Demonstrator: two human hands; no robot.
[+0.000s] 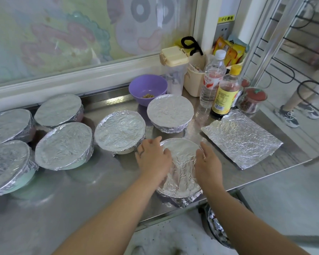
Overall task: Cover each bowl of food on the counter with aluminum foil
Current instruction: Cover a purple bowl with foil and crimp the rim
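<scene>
A foil-covered bowl (180,170) stands at the counter's front edge. My left hand (153,159) presses on its left rim and my right hand (208,162) on its right rim, both with fingers curved down onto the foil. Several other bowls wrapped in foil stand to the left and behind, among them one in the middle (120,131) and one at the back (170,112). A purple bowl (147,89) with a little food in it stands uncovered near the back wall. A loose, crinkled sheet of foil (241,138) lies flat on the counter to the right.
Bottles (225,92), a clear container with a cream lid (174,70), a cream caddy and red-lidded jars (251,100) crowd the back right corner. The steel counter (81,190) ends just right of the foil sheet. A bin with foil scraps (217,229) sits below the front edge.
</scene>
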